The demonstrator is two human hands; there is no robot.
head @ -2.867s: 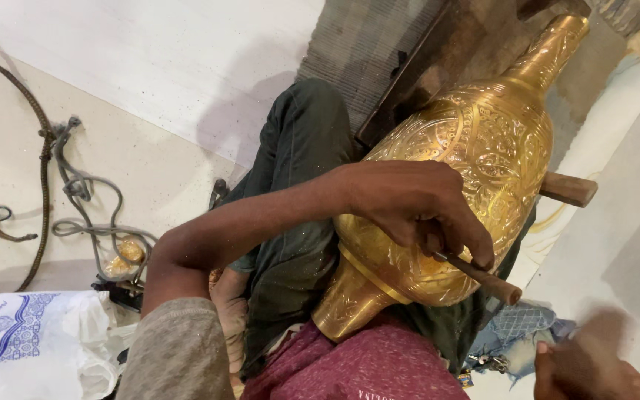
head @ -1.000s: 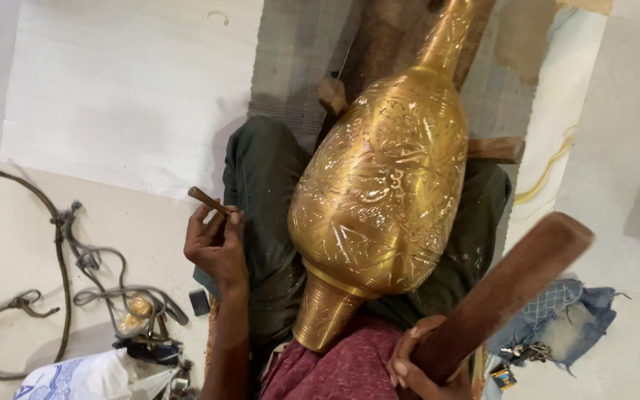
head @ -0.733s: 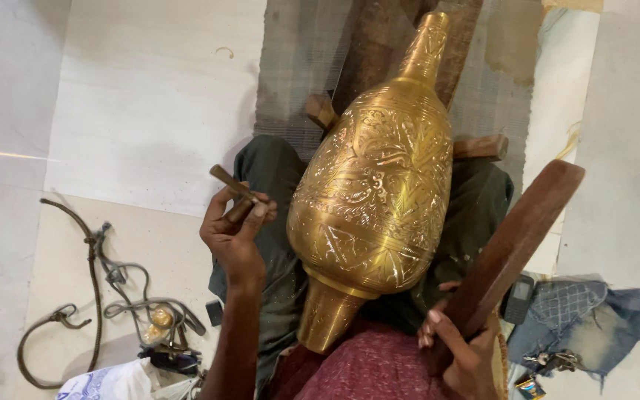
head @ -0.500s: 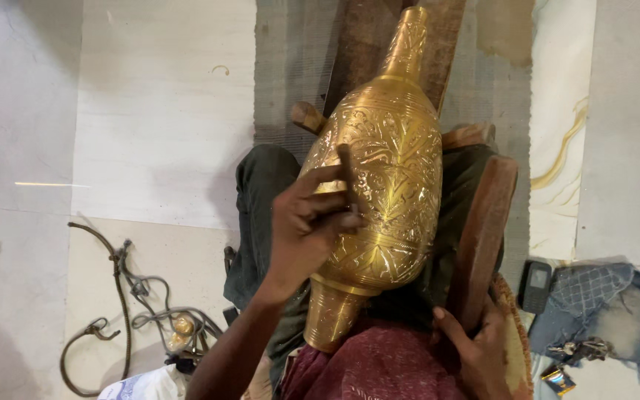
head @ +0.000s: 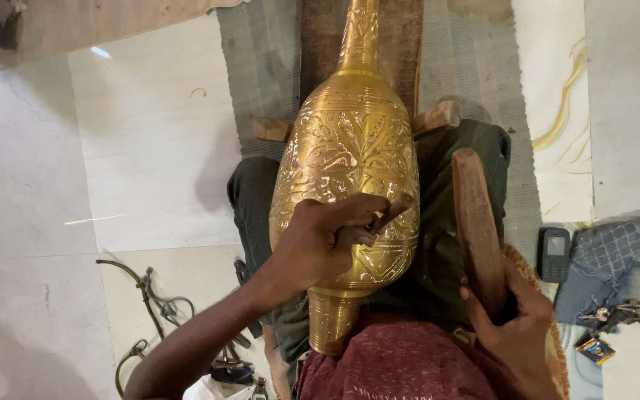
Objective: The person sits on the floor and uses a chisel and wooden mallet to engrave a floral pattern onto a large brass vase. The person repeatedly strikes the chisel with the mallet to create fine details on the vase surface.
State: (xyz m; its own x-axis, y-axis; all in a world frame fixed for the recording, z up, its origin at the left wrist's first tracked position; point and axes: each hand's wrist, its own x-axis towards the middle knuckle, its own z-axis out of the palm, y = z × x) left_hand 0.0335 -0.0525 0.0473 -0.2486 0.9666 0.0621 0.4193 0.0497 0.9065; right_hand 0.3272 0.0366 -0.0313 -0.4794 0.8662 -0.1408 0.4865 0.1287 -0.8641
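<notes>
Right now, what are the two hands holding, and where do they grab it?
The left hand pinches a small chisel near its middle, tip against the brass vase. The right hand wraps the lower end of a wooden mallet.

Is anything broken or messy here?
Nothing looks broken. The engraved brass vase lies across the person's lap, with the left hand holding a small tool against it and the right hand gripping a wooden mallet.

Head view, steeply downward, close
</notes>
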